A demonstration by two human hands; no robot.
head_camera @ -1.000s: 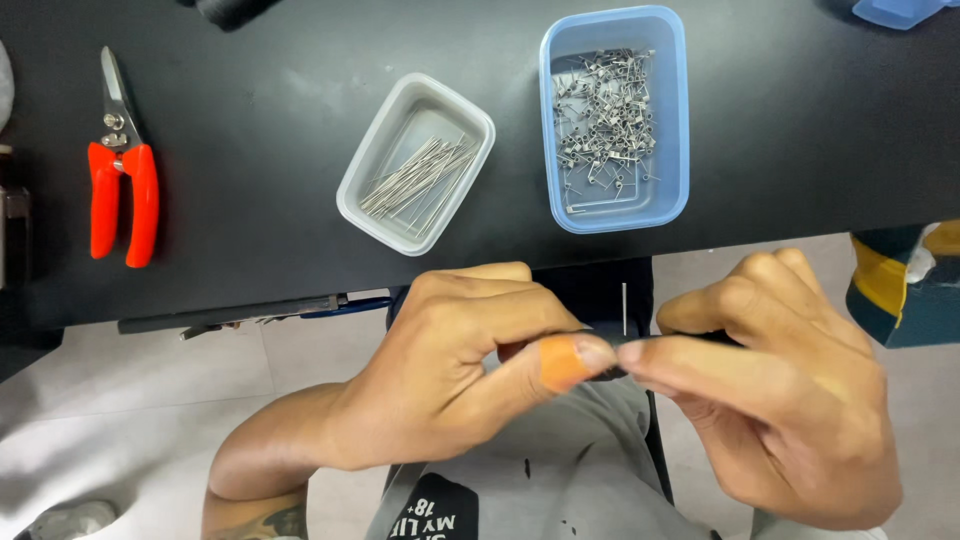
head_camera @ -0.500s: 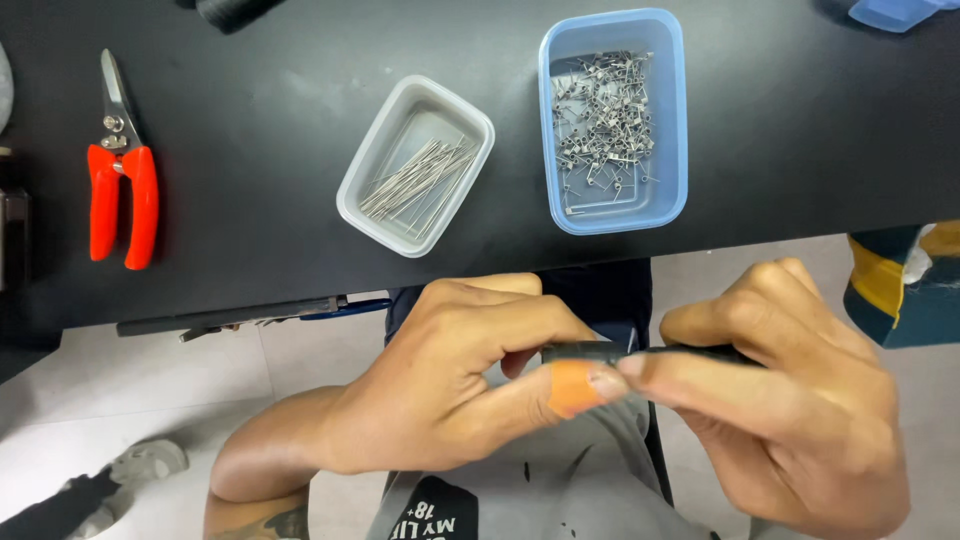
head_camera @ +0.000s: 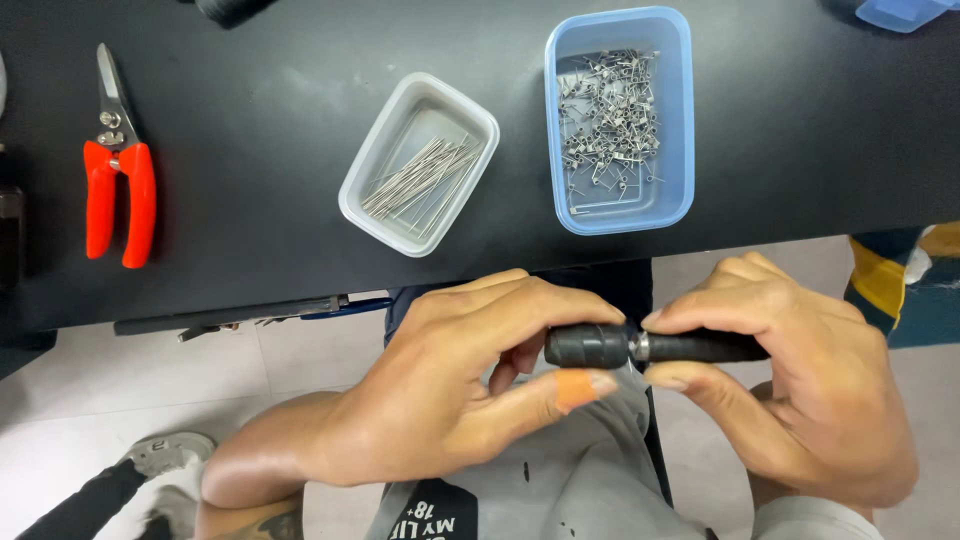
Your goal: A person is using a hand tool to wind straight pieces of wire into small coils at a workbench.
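Observation:
Both hands hold a small black cylindrical hand tool [head_camera: 640,347] level in front of me, just below the table's near edge. My left hand [head_camera: 470,385] pinches its thicker knurled end between fingers and thumb; an orange plaster wraps the thumb tip. Its slimmer black handle sits in the closed fingers of my right hand [head_camera: 790,385]. A short metal collar shows between the two hands. On the black table [head_camera: 250,130] above stand a white tray [head_camera: 418,165] of straight thin wires and a blue tub [head_camera: 620,118] of small bent wire pieces.
Red-handled cutters [head_camera: 118,170] lie at the table's left. A dark rod-like tool [head_camera: 230,313] rests along the near edge. A blue lid corner [head_camera: 900,12] shows top right. Below are my lap in grey cloth, a shoe [head_camera: 165,455] on the pale floor, and striped fabric [head_camera: 890,280] at right.
The thin wire that stood up between my fingertips one second ago is gone from view. The black tool now lies exposed and level between both hands, which have spread slightly apart.

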